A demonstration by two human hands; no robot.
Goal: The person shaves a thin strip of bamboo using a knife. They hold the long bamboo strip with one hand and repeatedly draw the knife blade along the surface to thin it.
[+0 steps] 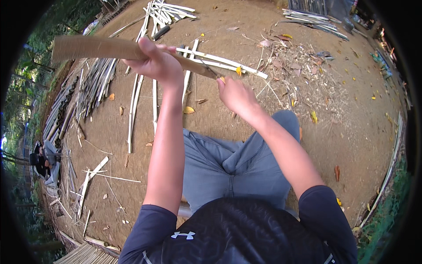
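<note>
Out in front of me, a long brown piece of split bamboo (99, 47) slants from the upper left down toward the middle. My left hand (160, 64) supports it from beneath, thumb on the near side and fingers curled around it. At its right end, my right hand (238, 94) is closed on a knife (212, 71). Only a short dark part of the blade shows, touching or very close to the bamboo; the handle is mostly hidden in my fist. Motion blurs the right hand slightly.
Pale split strips (224, 61) lie on the dirt ground beyond my hands, with a pile of strips (169, 12) farther off. Bundled thin poles (94, 83) rest at left. Shavings and dry leaves (299, 66) litter the right side. A seated person (46, 160) is at far left.
</note>
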